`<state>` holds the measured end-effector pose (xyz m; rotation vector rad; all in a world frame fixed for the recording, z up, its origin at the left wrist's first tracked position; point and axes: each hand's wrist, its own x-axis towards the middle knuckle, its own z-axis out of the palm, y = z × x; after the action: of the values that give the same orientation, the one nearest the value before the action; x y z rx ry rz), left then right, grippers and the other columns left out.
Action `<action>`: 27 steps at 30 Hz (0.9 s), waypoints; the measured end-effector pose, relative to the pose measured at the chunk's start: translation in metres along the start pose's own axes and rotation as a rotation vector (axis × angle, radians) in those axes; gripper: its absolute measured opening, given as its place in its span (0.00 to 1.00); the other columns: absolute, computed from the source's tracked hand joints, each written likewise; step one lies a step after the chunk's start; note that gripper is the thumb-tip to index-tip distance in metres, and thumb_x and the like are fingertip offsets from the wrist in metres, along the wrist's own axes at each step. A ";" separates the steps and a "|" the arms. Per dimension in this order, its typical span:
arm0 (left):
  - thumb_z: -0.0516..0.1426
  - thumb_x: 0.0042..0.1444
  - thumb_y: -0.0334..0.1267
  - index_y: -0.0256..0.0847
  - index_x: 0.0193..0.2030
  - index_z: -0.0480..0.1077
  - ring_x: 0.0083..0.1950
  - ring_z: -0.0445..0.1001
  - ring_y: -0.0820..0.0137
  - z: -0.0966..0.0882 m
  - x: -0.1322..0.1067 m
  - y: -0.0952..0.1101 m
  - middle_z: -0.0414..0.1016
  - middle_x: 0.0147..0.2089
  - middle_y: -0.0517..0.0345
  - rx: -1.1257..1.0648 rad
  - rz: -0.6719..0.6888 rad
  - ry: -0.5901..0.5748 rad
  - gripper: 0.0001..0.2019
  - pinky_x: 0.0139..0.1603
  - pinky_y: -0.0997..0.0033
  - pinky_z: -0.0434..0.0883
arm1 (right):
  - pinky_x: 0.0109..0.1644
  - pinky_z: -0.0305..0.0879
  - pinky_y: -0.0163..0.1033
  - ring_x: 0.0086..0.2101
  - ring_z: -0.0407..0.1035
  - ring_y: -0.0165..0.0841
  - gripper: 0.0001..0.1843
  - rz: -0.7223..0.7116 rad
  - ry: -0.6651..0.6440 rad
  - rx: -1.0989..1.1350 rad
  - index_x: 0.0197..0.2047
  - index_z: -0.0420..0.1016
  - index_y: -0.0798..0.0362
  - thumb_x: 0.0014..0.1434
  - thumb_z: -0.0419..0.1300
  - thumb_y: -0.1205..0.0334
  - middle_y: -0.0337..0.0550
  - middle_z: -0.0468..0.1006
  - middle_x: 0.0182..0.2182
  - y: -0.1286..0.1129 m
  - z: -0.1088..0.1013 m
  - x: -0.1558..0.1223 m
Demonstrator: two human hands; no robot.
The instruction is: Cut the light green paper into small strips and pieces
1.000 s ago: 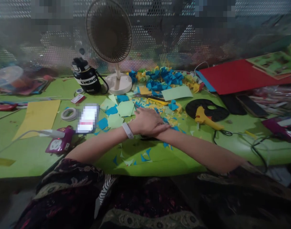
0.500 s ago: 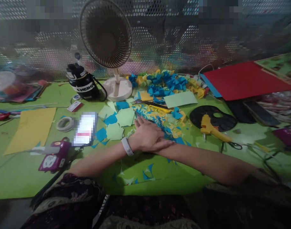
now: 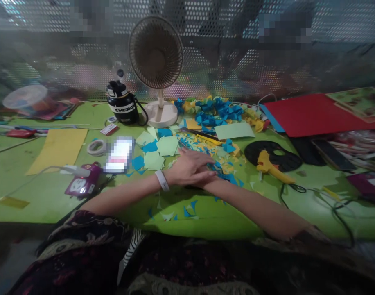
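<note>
Left hand [image 3: 190, 169] lying flat and slack across the right wrist, fingers loosely together, a white wristband [image 3: 162, 180] just behind it, gripping nothing; right hand [image 3: 204, 183] tucked beneath, mostly hidden, its shape impossible to tell; both resting on the green worktop [image 3: 206, 221], just beside a spread of cut blue and yellow paper scraps [image 3: 202, 155]. Pale green paper squares [image 3: 167, 146] and a blurred phone [image 3: 119, 155] to the left of the hands, a roll of tape [image 3: 96, 147] farther left; a yellow hot glue gun [image 3: 269, 164] on a round black mat [image 3: 285, 155] off to the right.
</note>
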<state>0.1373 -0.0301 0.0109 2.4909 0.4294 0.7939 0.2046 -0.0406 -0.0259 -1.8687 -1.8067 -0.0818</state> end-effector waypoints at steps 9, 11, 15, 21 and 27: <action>0.51 0.56 0.34 0.35 0.46 0.74 0.44 0.75 0.62 -0.022 -0.063 -0.005 0.79 0.44 0.48 0.018 -0.589 0.175 0.15 0.48 0.60 0.72 | 0.55 0.67 0.47 0.47 0.74 0.42 0.18 -0.452 -0.090 0.196 0.42 0.80 0.57 0.68 0.49 0.63 0.54 0.82 0.46 0.042 -0.045 0.003; 0.54 0.53 0.34 0.35 0.47 0.74 0.39 0.75 0.64 -0.019 -0.066 0.000 0.80 0.40 0.50 -0.016 -0.629 0.046 0.16 0.43 0.64 0.71 | 0.55 0.67 0.45 0.47 0.74 0.41 0.18 -0.443 -0.084 0.215 0.43 0.80 0.57 0.69 0.48 0.62 0.53 0.82 0.45 0.043 -0.050 0.005; 0.55 0.52 0.34 0.36 0.49 0.74 0.35 0.74 0.67 -0.015 -0.064 0.007 0.80 0.39 0.52 -0.087 -0.668 -0.054 0.17 0.37 0.68 0.69 | 0.53 0.67 0.45 0.47 0.74 0.41 0.16 -0.464 -0.338 0.210 0.45 0.80 0.54 0.67 0.52 0.59 0.49 0.83 0.44 0.056 -0.074 0.011; 0.56 0.50 0.35 0.35 0.48 0.74 0.37 0.73 0.66 -0.017 -0.068 -0.001 0.76 0.38 0.50 -0.031 -0.682 -0.041 0.18 0.40 0.66 0.69 | 0.55 0.65 0.48 0.54 0.70 0.49 0.32 -0.465 -0.790 0.058 0.58 0.74 0.51 0.57 0.63 0.41 0.52 0.77 0.55 0.071 -0.110 0.015; 0.52 0.55 0.37 0.36 0.48 0.75 0.37 0.72 0.67 -0.022 -0.066 0.008 0.76 0.38 0.52 -0.165 -0.672 -0.125 0.17 0.40 0.65 0.68 | 0.41 0.64 0.40 0.43 0.74 0.43 0.13 -0.507 -0.919 -0.027 0.45 0.78 0.52 0.61 0.61 0.54 0.48 0.81 0.43 0.061 -0.124 0.011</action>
<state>0.0732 -0.0568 0.0009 2.0229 1.0314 0.3768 0.3027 -0.0796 0.0645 -1.5025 -2.8587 0.6759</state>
